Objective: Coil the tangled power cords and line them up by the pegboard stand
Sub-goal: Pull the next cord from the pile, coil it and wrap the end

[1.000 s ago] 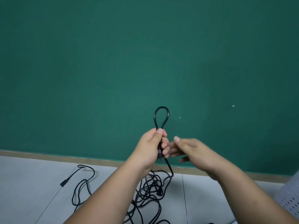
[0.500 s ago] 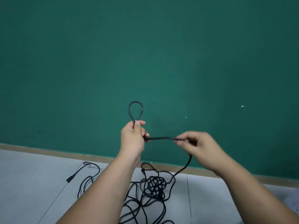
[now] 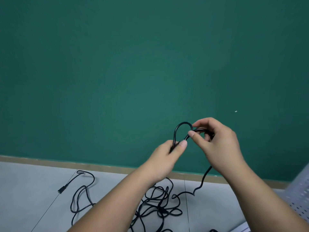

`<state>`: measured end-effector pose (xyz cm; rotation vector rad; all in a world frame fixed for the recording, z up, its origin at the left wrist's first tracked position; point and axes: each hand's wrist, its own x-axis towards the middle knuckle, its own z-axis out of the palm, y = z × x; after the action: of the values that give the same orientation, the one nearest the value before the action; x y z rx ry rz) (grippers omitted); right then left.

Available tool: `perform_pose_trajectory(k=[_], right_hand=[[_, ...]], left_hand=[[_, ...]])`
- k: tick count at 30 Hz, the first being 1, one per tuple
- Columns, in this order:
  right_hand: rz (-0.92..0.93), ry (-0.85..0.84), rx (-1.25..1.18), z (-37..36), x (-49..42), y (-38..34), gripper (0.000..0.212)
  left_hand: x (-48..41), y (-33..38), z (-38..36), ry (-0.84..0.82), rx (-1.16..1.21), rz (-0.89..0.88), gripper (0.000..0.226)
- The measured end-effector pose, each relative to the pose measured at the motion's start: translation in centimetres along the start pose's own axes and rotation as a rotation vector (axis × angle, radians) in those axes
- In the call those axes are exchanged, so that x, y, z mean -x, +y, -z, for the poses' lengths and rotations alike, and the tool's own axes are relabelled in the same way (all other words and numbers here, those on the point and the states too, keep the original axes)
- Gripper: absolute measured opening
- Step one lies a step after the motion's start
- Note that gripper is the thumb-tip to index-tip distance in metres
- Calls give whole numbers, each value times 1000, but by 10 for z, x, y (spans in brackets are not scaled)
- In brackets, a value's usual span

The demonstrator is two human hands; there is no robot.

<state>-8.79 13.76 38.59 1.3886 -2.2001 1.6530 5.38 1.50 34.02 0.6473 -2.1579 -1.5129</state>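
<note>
The black power cord [image 3: 184,123] stands as a small upright loop right of the frame's middle, held up in front of the green wall [image 3: 133,72]. The left hand [image 3: 167,156] pinches the foot of the loop between thumb and curled fingers. The right hand [image 3: 220,144], just beside it and a little higher, curls round the next stretch of cord at the loop's top. From under the right hand the cord drops to the grey floor [image 3: 33,190] and joins a loose tangle [image 3: 158,201], which the forearms partly hide. One strand runs out to the lower left and ends in a plug [image 3: 61,190]. A tan baseboard [image 3: 83,165] lines the wall's foot. The white pegboard stand [image 3: 300,196] shows blurred at the lower right edge, well apart from the tangle.
</note>
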Motion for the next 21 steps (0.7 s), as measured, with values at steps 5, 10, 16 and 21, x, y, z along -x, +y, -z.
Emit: perform_pose_trajectory(k=[5, 10, 16, 21], right_hand=[[62, 79, 206, -6, 12, 1, 26], [-43, 59, 58, -14, 18, 4, 32], [-263, -232, 54, -15, 21, 28, 18], [-362, -225, -316, -23, 21, 12, 17]], left_hand=[[5, 1, -16, -150, -45, -1, 52], [5, 2, -20, -110, 233, 61, 24], [2, 7, -5, 78, 397, 84, 25], [1, -4, -3, 149, 109, -45, 15]])
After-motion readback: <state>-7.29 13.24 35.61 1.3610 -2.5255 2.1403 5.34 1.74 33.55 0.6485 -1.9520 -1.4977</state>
